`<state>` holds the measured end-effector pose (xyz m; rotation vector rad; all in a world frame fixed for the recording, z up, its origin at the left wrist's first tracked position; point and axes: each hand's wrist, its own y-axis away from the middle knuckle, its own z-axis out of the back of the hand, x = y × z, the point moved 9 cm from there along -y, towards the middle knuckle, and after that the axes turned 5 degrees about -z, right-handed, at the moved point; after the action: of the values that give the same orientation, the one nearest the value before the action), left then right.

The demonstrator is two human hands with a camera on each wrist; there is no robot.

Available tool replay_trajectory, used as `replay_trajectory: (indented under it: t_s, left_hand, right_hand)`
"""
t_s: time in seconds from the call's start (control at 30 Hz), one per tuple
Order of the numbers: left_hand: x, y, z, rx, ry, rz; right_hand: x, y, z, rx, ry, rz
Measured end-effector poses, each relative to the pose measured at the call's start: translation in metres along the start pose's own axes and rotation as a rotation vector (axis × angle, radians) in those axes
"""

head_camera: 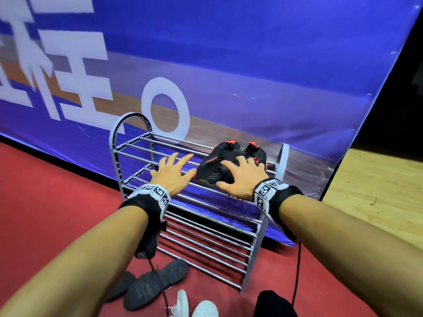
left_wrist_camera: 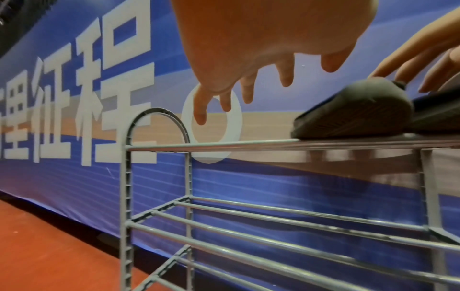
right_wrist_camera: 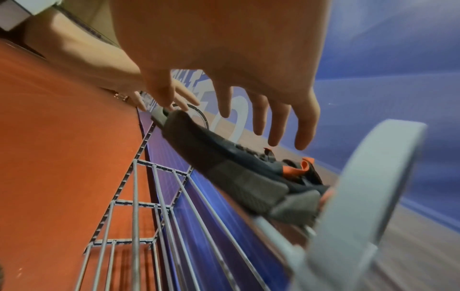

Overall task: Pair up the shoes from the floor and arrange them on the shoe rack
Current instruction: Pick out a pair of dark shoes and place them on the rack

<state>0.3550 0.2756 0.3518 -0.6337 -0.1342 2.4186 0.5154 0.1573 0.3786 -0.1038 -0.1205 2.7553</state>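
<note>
A pair of black shoes with orange heel tabs [head_camera: 225, 160] [left_wrist_camera: 356, 110] [right_wrist_camera: 239, 167] sits side by side on the right end of the top shelf of the grey metal shoe rack [head_camera: 135, 154] [left_wrist_camera: 248, 145] [right_wrist_camera: 154, 196]. My right hand [head_camera: 240, 176] [right_wrist_camera: 248, 110] hovers over the toes with fingers spread and straight, holding nothing. My left hand [head_camera: 172, 171] [left_wrist_camera: 239, 86] is spread open above the shelf bars just left of the shoes. On the red floor lie two dark grey shoes [head_camera: 151, 284] sole-up and two white shoes [head_camera: 194, 305].
A blue banner [head_camera: 251, 65] stands right behind the rack. Red floor [head_camera: 45, 213] lies left and in front, wooden floor [head_camera: 377, 191] to the right. The two lower shelves [head_camera: 206, 243] hold nothing. A black cable [head_camera: 297, 271] hangs from my right wrist.
</note>
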Motion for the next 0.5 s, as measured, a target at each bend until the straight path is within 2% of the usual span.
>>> replay_trajectory:
  t_s: [0.27,0.5]
  left_hand:
    - [0.099,0.074,0.065,-0.102,-0.095,0.15]
    - [0.19,0.147,0.074,-0.076,-0.063,0.279]
  right_hand:
    - [0.107,-0.007,0.023,-0.035,0.017,0.117]
    - [0.204,0.009,0.004,-0.016,0.056,0.198]
